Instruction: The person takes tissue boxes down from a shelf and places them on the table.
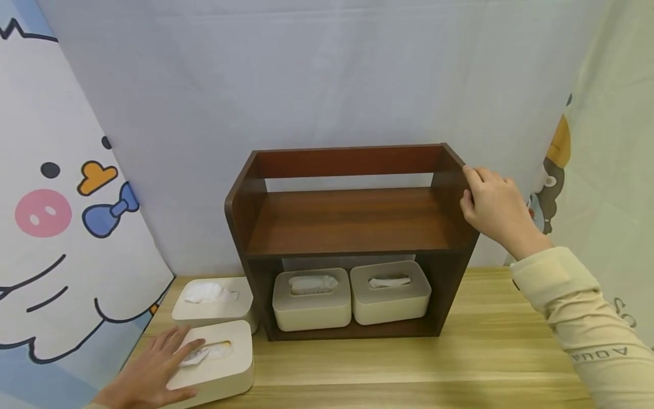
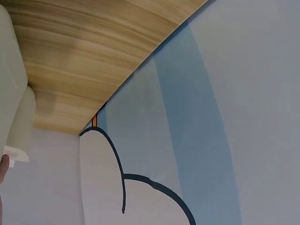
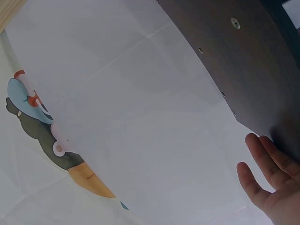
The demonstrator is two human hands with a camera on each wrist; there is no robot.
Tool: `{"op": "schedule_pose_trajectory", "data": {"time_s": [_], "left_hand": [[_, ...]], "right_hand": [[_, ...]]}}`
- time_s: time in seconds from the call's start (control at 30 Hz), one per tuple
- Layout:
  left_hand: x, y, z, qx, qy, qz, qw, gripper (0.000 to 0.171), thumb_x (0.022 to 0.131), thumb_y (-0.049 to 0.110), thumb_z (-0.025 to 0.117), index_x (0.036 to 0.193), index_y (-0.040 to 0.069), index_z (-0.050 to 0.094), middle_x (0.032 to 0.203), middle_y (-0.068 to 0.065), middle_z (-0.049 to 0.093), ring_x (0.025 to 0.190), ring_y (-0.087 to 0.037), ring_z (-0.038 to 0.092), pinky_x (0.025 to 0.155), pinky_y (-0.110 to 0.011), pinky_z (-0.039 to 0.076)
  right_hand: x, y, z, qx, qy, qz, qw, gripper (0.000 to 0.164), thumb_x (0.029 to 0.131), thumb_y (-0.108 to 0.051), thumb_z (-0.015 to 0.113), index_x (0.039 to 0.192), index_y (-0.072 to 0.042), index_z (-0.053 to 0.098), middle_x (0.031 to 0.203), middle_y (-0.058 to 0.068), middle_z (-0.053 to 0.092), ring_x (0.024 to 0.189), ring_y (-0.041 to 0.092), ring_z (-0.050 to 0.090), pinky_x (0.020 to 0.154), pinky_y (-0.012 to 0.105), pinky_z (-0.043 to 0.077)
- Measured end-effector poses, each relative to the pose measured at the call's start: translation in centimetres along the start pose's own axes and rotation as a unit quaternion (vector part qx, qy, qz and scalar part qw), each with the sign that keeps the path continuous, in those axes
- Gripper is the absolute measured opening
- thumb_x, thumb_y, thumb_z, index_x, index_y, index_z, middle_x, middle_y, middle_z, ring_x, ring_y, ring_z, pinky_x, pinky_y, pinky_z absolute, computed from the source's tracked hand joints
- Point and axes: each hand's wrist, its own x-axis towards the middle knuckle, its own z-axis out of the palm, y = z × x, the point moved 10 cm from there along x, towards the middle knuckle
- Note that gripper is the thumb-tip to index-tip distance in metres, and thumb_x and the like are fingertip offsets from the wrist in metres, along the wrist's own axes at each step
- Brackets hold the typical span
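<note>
A dark brown wooden shelf (image 1: 347,221) stands on the table. My right hand (image 1: 495,204) grips the edge of its right side panel, thumb toward the inner side. In the right wrist view, fingers (image 3: 272,164) show along the panel's outer face (image 3: 243,51). My left hand (image 1: 153,366) rests with spread fingers on a cream tissue box (image 1: 235,366) at the front left, a tissue showing in its slot. Behind that box is another tissue box (image 1: 191,307), beside the shelf. Two more tissue boxes (image 1: 311,315) (image 1: 390,309) sit side by side in the lower compartment.
The wood-grain table (image 1: 501,329) extends right and in front of the shelf. A pale cloth wall (image 1: 317,74) hangs behind. A cartoon-printed sheet (image 1: 66,142) stands on the left, and a pale green printed sheet (image 1: 613,170) on the right.
</note>
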Motion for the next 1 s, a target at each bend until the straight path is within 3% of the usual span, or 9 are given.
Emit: {"op": "schedule_pose_trajectory", "data": {"time_s": [0.17, 0.27, 0.53, 0.73, 1.0], "left_hand": [[0.3, 0.1, -0.4, -0.008, -0.006, 0.003, 0.9999, 0.082, 0.066, 0.068, 0.064, 0.131, 0.021, 0.047, 0.129, -0.025, 0.044, 0.109, -0.044, 0.047, 0.075, -0.058, 0.044], [0.3, 0.0, -0.3, -0.019, -0.026, -0.001, 0.9995, 0.084, 0.066, 0.069, 0.063, 0.134, 0.023, 0.045, 0.129, -0.027, 0.045, 0.109, -0.048, 0.047, 0.075, -0.060, 0.044], [0.4, -0.2, 0.8, -0.064, -0.109, -0.009, 0.9920, 0.091, 0.063, 0.063, 0.070, 0.138, 0.023, 0.038, 0.130, -0.033, 0.042, 0.112, -0.054, 0.044, 0.078, -0.065, 0.040], [1.0, -0.6, 1.4, -0.094, -0.173, -0.026, 0.9801, 0.097, 0.058, 0.049, 0.079, 0.140, 0.024, 0.034, 0.134, -0.030, 0.039, 0.117, -0.051, 0.041, 0.082, -0.070, 0.034], [1.4, -1.0, 1.5, -0.101, -0.194, -0.034, 0.9752, 0.104, 0.053, 0.042, 0.084, 0.141, 0.025, 0.033, 0.139, -0.028, 0.035, 0.124, -0.045, 0.038, 0.088, -0.071, 0.026]], "right_hand": [[-0.1, 0.2, -0.1, 0.000, -0.003, 0.003, 1.000, 0.043, 0.084, -0.005, 0.050, 0.124, 0.010, 0.048, 0.110, 0.029, 0.056, 0.094, 0.046, 0.055, 0.066, 0.056, 0.042], [-0.2, 0.3, 0.0, -0.001, -0.002, 0.003, 1.000, 0.043, 0.084, -0.004, 0.050, 0.124, 0.010, 0.048, 0.110, 0.029, 0.056, 0.093, 0.046, 0.055, 0.067, 0.056, 0.043], [-0.2, 0.1, 0.0, 0.000, 0.006, -0.002, 1.000, 0.042, 0.083, -0.004, 0.051, 0.122, 0.010, 0.049, 0.109, 0.029, 0.056, 0.092, 0.045, 0.056, 0.065, 0.056, 0.043], [-0.2, 0.2, 0.3, 0.004, -0.005, 0.004, 1.000, 0.042, 0.084, -0.005, 0.050, 0.124, 0.009, 0.048, 0.110, 0.029, 0.056, 0.094, 0.045, 0.055, 0.068, 0.056, 0.042], [-0.2, 0.3, 0.3, 0.007, -0.008, 0.008, 1.000, 0.043, 0.085, -0.005, 0.050, 0.125, 0.009, 0.047, 0.112, 0.029, 0.055, 0.095, 0.045, 0.055, 0.069, 0.056, 0.042]]}}
